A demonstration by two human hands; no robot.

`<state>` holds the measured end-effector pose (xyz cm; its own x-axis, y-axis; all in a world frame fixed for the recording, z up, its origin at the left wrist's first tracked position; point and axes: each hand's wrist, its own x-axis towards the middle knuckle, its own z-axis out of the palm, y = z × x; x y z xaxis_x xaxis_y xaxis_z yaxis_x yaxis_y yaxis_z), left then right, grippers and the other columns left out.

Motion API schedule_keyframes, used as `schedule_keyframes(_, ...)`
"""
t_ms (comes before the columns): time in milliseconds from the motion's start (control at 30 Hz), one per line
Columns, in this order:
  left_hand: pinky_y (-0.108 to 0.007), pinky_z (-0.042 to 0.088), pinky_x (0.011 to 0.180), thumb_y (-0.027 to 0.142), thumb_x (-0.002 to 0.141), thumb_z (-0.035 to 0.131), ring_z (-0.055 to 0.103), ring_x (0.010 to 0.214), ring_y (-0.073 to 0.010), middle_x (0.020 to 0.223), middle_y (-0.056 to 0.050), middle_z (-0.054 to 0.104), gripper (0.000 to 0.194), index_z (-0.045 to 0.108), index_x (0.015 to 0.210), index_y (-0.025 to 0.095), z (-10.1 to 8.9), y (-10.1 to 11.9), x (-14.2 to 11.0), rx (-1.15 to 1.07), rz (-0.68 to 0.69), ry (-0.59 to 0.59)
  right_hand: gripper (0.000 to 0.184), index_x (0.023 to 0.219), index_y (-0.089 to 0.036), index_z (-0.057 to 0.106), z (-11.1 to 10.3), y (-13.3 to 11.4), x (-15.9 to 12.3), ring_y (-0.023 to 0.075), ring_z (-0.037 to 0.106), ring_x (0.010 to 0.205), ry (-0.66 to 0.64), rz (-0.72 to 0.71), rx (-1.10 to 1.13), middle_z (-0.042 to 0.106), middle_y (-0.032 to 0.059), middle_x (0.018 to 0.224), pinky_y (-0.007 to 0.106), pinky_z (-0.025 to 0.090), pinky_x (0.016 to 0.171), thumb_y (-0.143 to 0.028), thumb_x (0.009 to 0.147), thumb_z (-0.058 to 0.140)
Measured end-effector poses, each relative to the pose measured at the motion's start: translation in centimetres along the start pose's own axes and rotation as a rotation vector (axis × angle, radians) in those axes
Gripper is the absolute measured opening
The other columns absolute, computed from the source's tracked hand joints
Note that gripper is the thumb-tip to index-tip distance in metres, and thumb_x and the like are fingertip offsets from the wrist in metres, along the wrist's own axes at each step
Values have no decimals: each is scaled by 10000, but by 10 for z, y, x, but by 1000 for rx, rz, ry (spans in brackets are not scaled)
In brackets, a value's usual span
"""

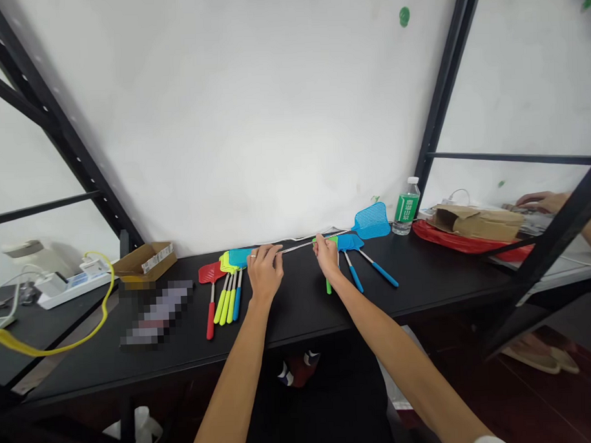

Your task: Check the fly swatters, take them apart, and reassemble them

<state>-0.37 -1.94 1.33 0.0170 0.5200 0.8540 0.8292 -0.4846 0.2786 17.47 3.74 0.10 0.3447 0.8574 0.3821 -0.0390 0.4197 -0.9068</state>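
Observation:
A blue fly swatter [372, 220] with a long thin metal rod is stretched across between my hands, its mesh head up at the right. My right hand [326, 251] is closed round the rod. My left hand [265, 268] pinches the rod's other end, where the grip is hidden. Left of my left hand lie a red fly swatter [210, 320], several yellow-green fly swatters [224, 307] and one with a blue handle [237, 303]. Beside my right hand are a green-handled fly swatter [329, 286] and two blue ones [385, 274], handles toward me.
The black table [298, 305] runs along a white wall. An open cardboard box [146, 265] and a blurred-out item [160, 313] are at left. A water bottle [406, 206] stands at right, before a black post. Beyond it, another person's hand [542, 202] is near a flattened carton [480, 223].

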Motion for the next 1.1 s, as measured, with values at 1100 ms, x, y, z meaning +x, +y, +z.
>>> schedule_keyframes(1100, -222, 217, 436, 398, 797, 667, 272, 413, -54, 461, 69, 307, 410, 424, 546, 183, 26, 5, -2, -1339, -734, -360, 552, 552, -198, 487, 11, -6, -11, 91, 400, 412, -470, 224, 286, 453, -25, 459, 230, 285, 418, -676, 811, 580)
